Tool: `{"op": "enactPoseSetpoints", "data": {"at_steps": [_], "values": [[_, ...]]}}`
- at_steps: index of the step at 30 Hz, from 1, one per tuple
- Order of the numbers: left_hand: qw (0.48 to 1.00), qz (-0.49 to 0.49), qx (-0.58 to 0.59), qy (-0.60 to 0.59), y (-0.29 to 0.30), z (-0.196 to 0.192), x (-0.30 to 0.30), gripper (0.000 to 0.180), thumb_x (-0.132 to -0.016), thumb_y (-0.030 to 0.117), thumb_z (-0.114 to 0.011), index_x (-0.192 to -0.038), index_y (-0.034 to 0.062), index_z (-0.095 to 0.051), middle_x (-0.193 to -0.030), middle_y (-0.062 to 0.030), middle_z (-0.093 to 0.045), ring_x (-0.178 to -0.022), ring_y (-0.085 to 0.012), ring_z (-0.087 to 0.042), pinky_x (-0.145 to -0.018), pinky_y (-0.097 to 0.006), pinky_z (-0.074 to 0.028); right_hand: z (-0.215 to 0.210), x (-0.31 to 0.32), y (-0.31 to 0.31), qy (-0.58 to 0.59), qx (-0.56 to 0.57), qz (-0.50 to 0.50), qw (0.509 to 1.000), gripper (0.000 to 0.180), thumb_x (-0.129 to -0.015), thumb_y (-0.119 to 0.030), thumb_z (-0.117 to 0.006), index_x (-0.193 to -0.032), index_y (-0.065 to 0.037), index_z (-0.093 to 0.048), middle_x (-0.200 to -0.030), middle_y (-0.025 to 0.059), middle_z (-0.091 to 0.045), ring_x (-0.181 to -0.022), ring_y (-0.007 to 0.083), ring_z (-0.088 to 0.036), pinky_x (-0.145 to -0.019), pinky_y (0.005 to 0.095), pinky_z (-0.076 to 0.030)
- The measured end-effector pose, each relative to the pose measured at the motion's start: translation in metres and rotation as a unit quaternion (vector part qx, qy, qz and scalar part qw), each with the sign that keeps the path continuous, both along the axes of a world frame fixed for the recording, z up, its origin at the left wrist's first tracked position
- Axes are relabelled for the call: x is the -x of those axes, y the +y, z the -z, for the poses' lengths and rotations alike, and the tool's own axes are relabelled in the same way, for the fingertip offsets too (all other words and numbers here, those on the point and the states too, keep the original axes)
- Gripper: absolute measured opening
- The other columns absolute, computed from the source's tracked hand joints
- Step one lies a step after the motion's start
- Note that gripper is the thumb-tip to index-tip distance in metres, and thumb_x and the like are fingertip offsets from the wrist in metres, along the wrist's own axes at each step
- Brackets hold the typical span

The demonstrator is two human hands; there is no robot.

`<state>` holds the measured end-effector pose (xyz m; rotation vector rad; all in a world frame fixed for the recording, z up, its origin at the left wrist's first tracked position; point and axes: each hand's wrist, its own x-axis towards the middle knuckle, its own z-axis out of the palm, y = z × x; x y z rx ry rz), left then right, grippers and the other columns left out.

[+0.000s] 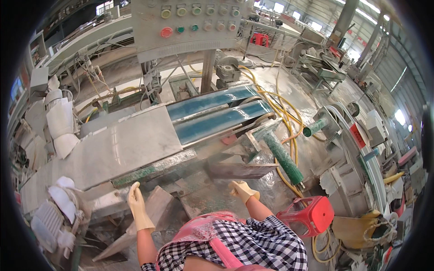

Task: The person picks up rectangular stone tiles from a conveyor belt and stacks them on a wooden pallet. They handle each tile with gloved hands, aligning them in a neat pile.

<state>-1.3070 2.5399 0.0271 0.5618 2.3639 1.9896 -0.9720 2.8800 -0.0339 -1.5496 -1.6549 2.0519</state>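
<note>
gloved hands: left [137, 205] open near grey slab [104, 151], right [242, 189] seemingly empty.

Grey control panel [190, 22] stands well beyond both hands, top centre, upright rectangle: rows of round yellow, green, red buttons, small pale label strips beneath. No packages or screens discernible.

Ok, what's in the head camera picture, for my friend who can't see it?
A person's gloved left hand and right hand hover open beside a grey stone slab on a blue conveyor belt. A tipped red stool lies nearby.
</note>
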Motion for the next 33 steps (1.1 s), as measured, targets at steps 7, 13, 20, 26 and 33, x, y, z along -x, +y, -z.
{"op": "enactPoseSetpoints", "data": {"at_steps": [7, 13, 20, 26, 33], "values": [[0.991, 0.065, 0.105, 0.043, 0.032, 0.002, 0.112, 0.029, -0.093, 0.011, -0.059, -0.121, 0.0014, -0.063, -0.122, -0.0152, -0.064, -0.121, -0.0259, -0.057, -0.104, -0.037, -0.041, -0.102, 0.145, -0.014, 0.038, -0.247, -0.142, 0.958, 0.038, -0.097, -0.035, -0.051, -0.112, -0.002, -0.063, -0.081, 0.0064, -0.067, -0.068, 0.0147, -0.06, -0.059, 0.0284, -0.047], [0.943, 0.103, 0.261, 0.178, 0.096, 0.007, 0.157, 0.046, -0.091, 0.023, -0.06, -0.131, 0.0025, -0.055, -0.134, -0.0198, -0.056, -0.129, -0.0357, -0.048, -0.11, -0.045, -0.036, -0.167, 0.209, -0.018, 0.146, -0.349, -0.204, 0.903, 0.043, -0.096, -0.032, -0.053, -0.123, 0.001, -0.058, -0.102, 0.0113, -0.068, -0.094, 0.0194, -0.064, -0.081, 0.0304, -0.05], [0.862, 0.089, 0.399, 0.298, 0.132, 0.004, 0.153, 0.052, -0.091, 0.027, -0.053, -0.134, -0.0032, -0.049, -0.14, -0.0207, -0.05, -0.135, -0.0364, -0.039, -0.117, -0.047, -0.022, -0.146, 0.282, 0.026, 0.046, -0.392, -0.194, 0.898, 0.055, -0.087, -0.036, -0.062, -0.131, -0.005, -0.053, -0.11, 0.0194, -0.066, -0.109, 0.0339, -0.061, -0.094, 0.0385, -0.048], [0.862, 0.089, 0.395, 0.304, 0.135, 0.0, 0.149, 0.053, -0.09, 0.024, -0.054, -0.134, -0.0043, -0.048, -0.141, -0.0215, -0.048, -0.135, -0.037, -0.039, -0.117, -0.047, -0.022, -0.109, 0.36, 0.055, -0.097, -0.581, -0.233, 0.773, 0.038, -0.081, -0.026, -0.061, -0.111, -0.004, -0.058, -0.099, 0.0197, -0.067, -0.101, 0.0368, -0.062, -0.087, 0.0427, -0.05], [0.859, 0.09, 0.401, 0.306, 0.14, -0.003, 0.148, 0.052, -0.088, 0.019, -0.058, -0.133, -0.0044, -0.049, -0.14, -0.0215, -0.05, -0.135, -0.0374, -0.04, -0.117, -0.047, -0.023, -0.064, 0.442, 0.059, -0.136, -0.456, -0.129, 0.87, 0.04, -0.083, -0.023, -0.055, -0.12, -0.008, -0.059, -0.092, 0.018, -0.07, -0.079, 0.035, -0.068, -0.078, 0.0407, -0.054]]}}
